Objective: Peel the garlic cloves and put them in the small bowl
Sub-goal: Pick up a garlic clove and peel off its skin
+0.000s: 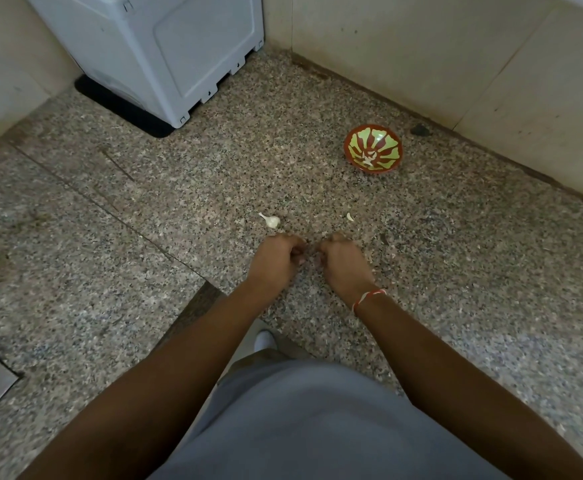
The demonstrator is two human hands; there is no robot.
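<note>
mostly speckled granite counter (439, 271), tiled corner walls (404, 57) — white appliance (165, 53), small bowl (373, 148)

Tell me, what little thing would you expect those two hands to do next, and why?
Probably keep working at whatever sits between the fingertips, likely a clove, though it is hidden. The left hand and right hand are curled close together above the counter, the small bowl stands apart toward the wall, and a garlic piece lies just beyond the hands, so carrying anything over seems premature.

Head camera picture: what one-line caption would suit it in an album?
Both hands, left and right, work close together over a speckled counter; a garlic clove and small bowl lie beyond.
</note>
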